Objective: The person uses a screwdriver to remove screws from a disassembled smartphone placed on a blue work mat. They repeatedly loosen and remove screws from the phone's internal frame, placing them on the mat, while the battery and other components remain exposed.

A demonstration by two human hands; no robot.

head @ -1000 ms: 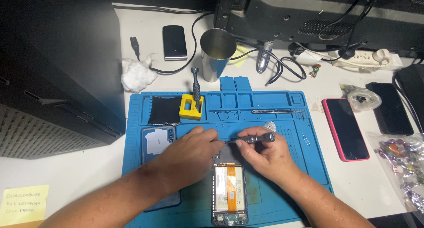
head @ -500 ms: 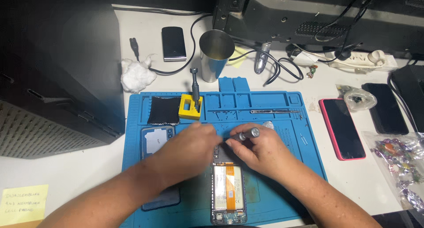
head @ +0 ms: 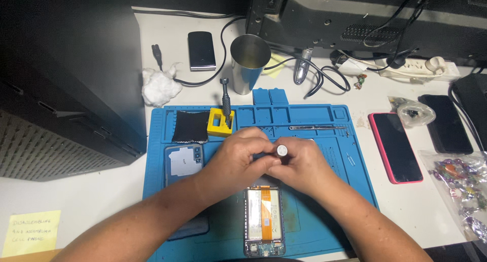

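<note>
Both my hands meet over the upper end of an opened phone (head: 264, 221) that lies on a blue work mat (head: 314, 216). My right hand (head: 299, 165) grips a small screwdriver (head: 281, 151), whose round silver cap points up at the camera. My left hand (head: 236, 158) wraps around the front of the driver shaft beside the right fingers. The phone's orange flex cable and battery show below the hands; its top end is hidden under them. The phone's blue back cover (head: 183, 162) lies left of my left wrist.
A yellow holder (head: 220, 122) with an upright driver, a black cloth (head: 190, 126) and tweezers (head: 317, 127) sit on the mat's far part. A steel cup (head: 249, 63), cotton wad (head: 160, 87), cables, a pink-cased phone (head: 396, 146), black phones and a bag of sweets (head: 464, 186) surround it.
The screwdriver swung from lying sideways, pointing right, to standing nearly upright with its cap towards the camera. Both hands closed in together over the phone's top.
</note>
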